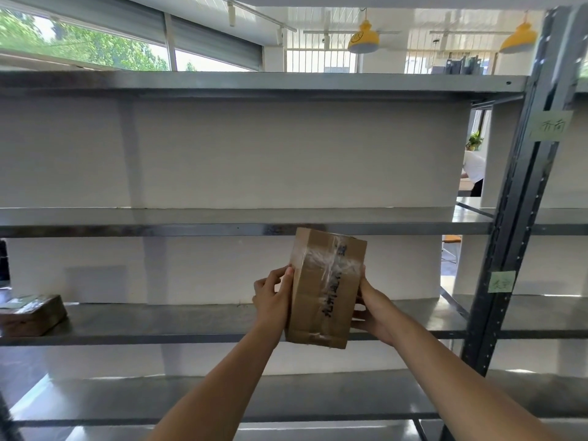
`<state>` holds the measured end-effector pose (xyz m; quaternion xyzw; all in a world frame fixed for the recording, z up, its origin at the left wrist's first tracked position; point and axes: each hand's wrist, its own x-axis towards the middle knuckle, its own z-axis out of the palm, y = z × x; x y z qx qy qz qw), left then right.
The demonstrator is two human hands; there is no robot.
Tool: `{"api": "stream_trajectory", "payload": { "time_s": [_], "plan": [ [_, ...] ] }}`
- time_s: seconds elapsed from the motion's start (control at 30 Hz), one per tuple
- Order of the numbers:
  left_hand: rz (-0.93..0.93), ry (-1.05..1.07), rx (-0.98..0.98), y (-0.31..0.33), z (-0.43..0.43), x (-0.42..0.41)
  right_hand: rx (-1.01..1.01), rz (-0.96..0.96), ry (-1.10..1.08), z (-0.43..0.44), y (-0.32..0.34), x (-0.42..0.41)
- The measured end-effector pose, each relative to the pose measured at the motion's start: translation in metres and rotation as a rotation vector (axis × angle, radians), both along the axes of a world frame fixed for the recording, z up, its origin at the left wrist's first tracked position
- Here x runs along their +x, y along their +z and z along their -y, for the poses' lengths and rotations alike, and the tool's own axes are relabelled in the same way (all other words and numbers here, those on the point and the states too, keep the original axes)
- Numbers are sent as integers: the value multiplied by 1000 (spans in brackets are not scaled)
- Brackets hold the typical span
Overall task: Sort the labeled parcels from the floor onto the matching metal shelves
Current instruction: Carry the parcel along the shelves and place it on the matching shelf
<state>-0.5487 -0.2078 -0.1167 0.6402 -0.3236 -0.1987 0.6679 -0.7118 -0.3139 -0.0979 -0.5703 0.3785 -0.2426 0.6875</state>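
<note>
A brown cardboard parcel (326, 286) with clear tape and handwritten black writing is held upright in front of the metal shelving. My left hand (273, 297) grips its left side and my right hand (372, 308) grips its right side and back. The parcel hangs in the air between two grey shelves, the upper one (159, 222) and the lower one (175, 324). Two green paper labels are stuck on the dark upright post: one (552, 125) at the upper level, one (502, 281) at the lower level.
Another taped brown parcel (31, 313) lies at the left end of the lower shelf. A top shelf (254, 84) and a bottom shelf (222, 399) run across. The dark post (521, 218) stands at the right. A person in white (474, 173) is far behind.
</note>
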Motion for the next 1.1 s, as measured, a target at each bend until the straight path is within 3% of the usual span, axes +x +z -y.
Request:
{"api": "stream_trajectory", "payload": {
  "time_s": [0.13,0.3,0.5,0.83,1.1],
  "plan": [
    [-4,-73,8,-1,2,5,-39,-33,-4,6,0,0],
    [-137,-96,38,-7,1,7,-56,-67,56,7,7,-3],
    [-229,-168,39,-5,-1,9,2,26,27,5,2,-2],
    [-217,-237,35,-13,-5,6,-54,-32,41,4,-4,4],
    [-164,-264,43,-15,-5,17,-81,55,39,6,-10,9]
  ]
}}
